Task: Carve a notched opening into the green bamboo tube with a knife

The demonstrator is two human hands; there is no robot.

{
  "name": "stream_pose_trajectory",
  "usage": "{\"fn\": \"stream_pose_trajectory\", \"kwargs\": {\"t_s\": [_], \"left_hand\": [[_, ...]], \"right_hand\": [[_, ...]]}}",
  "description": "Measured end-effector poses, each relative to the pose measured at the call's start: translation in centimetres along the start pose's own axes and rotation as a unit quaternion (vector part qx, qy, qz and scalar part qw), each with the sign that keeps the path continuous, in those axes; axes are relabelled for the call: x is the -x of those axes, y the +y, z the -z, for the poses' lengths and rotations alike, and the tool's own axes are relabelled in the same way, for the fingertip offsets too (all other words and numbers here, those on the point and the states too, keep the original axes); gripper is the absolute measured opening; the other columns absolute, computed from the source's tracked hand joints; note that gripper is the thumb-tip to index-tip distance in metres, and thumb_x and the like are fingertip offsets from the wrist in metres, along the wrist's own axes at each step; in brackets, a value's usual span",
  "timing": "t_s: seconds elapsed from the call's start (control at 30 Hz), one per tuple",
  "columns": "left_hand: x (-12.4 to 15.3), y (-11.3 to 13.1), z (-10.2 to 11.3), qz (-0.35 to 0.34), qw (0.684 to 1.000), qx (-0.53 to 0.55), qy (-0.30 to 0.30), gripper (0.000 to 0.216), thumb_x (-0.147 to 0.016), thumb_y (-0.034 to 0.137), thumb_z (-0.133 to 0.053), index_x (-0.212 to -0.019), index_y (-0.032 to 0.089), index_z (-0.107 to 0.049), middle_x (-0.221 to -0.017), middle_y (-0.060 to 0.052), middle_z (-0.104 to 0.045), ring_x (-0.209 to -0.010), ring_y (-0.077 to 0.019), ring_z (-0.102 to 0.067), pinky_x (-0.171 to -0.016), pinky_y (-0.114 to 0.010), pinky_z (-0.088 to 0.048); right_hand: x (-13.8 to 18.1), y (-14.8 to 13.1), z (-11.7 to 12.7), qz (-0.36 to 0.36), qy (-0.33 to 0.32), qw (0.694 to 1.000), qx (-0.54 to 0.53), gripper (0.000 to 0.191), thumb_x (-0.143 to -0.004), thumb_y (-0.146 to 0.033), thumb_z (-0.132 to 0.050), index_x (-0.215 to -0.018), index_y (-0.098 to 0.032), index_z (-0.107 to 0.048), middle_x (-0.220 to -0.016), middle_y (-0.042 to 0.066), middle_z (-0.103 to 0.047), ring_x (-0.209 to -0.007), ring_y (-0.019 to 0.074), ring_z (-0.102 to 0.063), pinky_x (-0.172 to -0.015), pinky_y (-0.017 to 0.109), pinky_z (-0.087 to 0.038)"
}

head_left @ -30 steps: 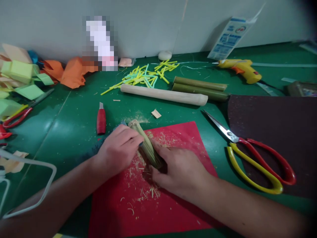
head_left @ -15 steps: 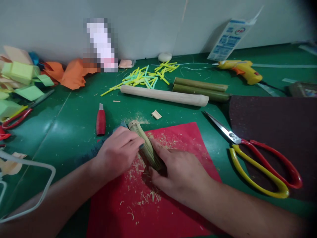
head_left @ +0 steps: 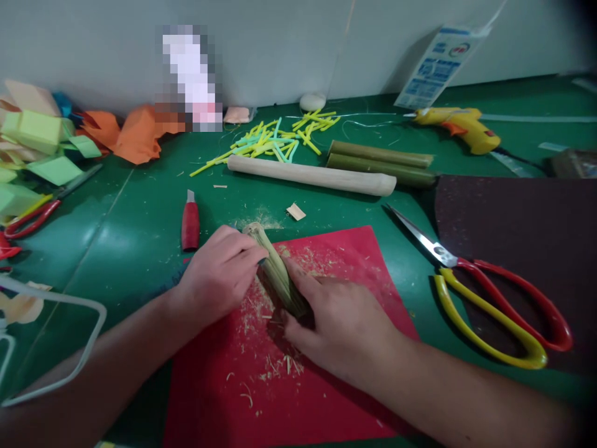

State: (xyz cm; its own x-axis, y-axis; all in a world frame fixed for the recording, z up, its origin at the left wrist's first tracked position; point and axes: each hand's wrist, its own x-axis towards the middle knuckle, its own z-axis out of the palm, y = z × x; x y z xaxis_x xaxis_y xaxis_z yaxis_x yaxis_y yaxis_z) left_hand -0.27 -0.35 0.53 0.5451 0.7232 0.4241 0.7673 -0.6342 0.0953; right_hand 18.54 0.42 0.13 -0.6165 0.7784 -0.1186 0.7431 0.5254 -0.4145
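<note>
A short, pale green bamboo piece (head_left: 275,267) with a scraped surface lies slanted on the red mat (head_left: 359,261), among shavings. My right hand (head_left: 336,317) is closed around its near end and pins it to the mat. My left hand (head_left: 219,274) is curled against the piece's left side near the far end, fingertips pressed to the bamboo. Whatever those fingers hold is hidden beneath them. A red-handled knife (head_left: 190,223) lies just left of my left hand.
Large red-and-yellow scissors (head_left: 489,305) lie on a dark sheet (head_left: 527,230) at the right. Behind the mat are a wooden rod (head_left: 310,175), two green bamboo tubes (head_left: 380,163), cut straws (head_left: 270,140) and a yellow glue gun (head_left: 459,124). Coloured paper (head_left: 37,143) and a white wire frame (head_left: 60,373) sit left.
My left hand has slid a little up the bamboo toward its far end, and the blue edge seen by its fingers no longer shows. My right hand has held still.
</note>
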Motion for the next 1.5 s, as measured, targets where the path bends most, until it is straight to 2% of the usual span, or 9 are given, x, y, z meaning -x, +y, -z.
{"fn": "stream_pose_trajectory", "kwargs": {"t_s": [0.2,0.4,0.53,0.8,0.97,1.1,1.23,1.33,1.5], "left_hand": [[0.0,0.3,0.1,-0.033,0.998,0.046,-0.013,0.023,-0.088,0.014,-0.041,-0.086,0.014,-0.064,-0.077,-0.005,-0.063,-0.073,-0.0151,-0.054,-0.068,-0.028,-0.046],[0.0,-1.2,0.2,0.014,0.999,0.010,0.031,0.018,-0.083,0.012,-0.052,-0.095,0.016,-0.065,-0.089,-0.004,-0.066,-0.081,-0.0158,-0.055,-0.074,-0.030,-0.047],[-0.3,-1.3,0.2,-0.002,1.000,0.030,0.003,0.014,-0.084,0.015,-0.055,-0.093,0.015,-0.065,-0.094,-0.004,-0.066,-0.087,-0.0162,-0.056,-0.079,-0.031,-0.047],[-0.2,0.1,0.2,-0.070,0.994,0.081,-0.025,0.018,-0.087,0.017,-0.047,-0.090,0.013,-0.065,-0.089,-0.005,-0.068,-0.084,-0.0154,-0.059,-0.078,-0.029,-0.049],[-0.2,-0.6,0.1,-0.026,0.999,0.027,0.019,0.012,-0.084,0.016,-0.055,-0.089,0.014,-0.065,-0.086,-0.005,-0.067,-0.085,-0.0171,-0.057,-0.078,-0.032,-0.048],[-0.1,-0.1,0.1,-0.075,0.994,0.081,-0.003,0.016,-0.087,0.015,-0.048,-0.089,0.013,-0.064,-0.088,-0.005,-0.067,-0.086,-0.0154,-0.058,-0.079,-0.029,-0.049],[0.0,0.3,0.0,-0.038,0.998,0.048,0.008,0.013,-0.085,0.015,-0.052,-0.089,0.014,-0.064,-0.086,-0.004,-0.067,-0.087,-0.0169,-0.058,-0.079,-0.032,-0.048],[0.3,0.4,0.0,-0.082,0.993,0.078,-0.013,0.017,-0.087,0.015,-0.047,-0.090,0.015,-0.063,-0.088,-0.003,-0.067,-0.088,-0.0145,-0.058,-0.081,-0.029,-0.048],[0.4,0.5,-0.3,-0.049,0.997,0.063,0.000,0.014,-0.086,0.015,-0.049,-0.090,0.015,-0.063,-0.088,-0.004,-0.067,-0.088,-0.0165,-0.058,-0.079,-0.032,-0.049]], "right_hand": [[-0.1,0.0,0.0,0.004,-0.001,1.000,-0.008,0.060,-0.075,-0.036,-0.044,-0.132,-0.017,-0.038,-0.075,0.005,-0.067,-0.060,0.0191,-0.058,-0.048,0.027,-0.025],[-0.1,-0.1,-0.2,0.004,0.018,1.000,0.013,0.059,-0.076,-0.037,-0.043,-0.131,-0.014,-0.041,-0.071,0.005,-0.067,-0.058,0.0190,-0.058,-0.048,0.028,-0.025],[-0.2,0.0,-0.2,0.008,0.019,1.000,0.013,0.061,-0.075,-0.038,-0.044,-0.131,-0.014,-0.041,-0.071,0.005,-0.067,-0.057,0.0186,-0.057,-0.047,0.027,-0.024],[-0.3,-0.1,0.1,-0.004,-0.006,1.000,-0.017,0.062,-0.072,-0.036,-0.046,-0.131,-0.017,-0.041,-0.075,0.005,-0.068,-0.059,0.0189,-0.058,-0.047,0.026,-0.025],[-0.2,0.0,0.0,-0.016,0.006,1.000,-0.005,0.061,-0.073,-0.037,-0.045,-0.131,-0.020,-0.041,-0.073,0.005,-0.068,-0.059,0.0191,-0.058,-0.047,0.027,-0.024],[-0.2,0.0,-0.1,-0.013,0.005,1.000,-0.022,0.059,-0.072,-0.038,-0.046,-0.129,-0.021,-0.044,-0.074,0.004,-0.068,-0.060,0.0187,-0.059,-0.048,0.027,-0.025],[-0.2,-0.1,-0.1,-0.012,0.011,1.000,-0.011,0.060,-0.072,-0.036,-0.047,-0.129,-0.018,-0.044,-0.076,0.005,-0.069,-0.061,0.0196,-0.060,-0.048,0.028,-0.026],[-0.2,-0.2,-0.1,-0.014,0.002,1.000,-0.018,0.054,-0.071,-0.034,-0.048,-0.123,-0.018,-0.049,-0.077,0.005,-0.069,-0.063,0.0192,-0.060,-0.049,0.028,-0.028],[-0.2,0.0,-0.2,-0.013,0.016,1.000,-0.005,0.065,-0.072,-0.036,-0.048,-0.134,-0.019,-0.038,-0.074,0.004,-0.069,-0.061,0.0191,-0.060,-0.047,0.027,-0.027]]}}
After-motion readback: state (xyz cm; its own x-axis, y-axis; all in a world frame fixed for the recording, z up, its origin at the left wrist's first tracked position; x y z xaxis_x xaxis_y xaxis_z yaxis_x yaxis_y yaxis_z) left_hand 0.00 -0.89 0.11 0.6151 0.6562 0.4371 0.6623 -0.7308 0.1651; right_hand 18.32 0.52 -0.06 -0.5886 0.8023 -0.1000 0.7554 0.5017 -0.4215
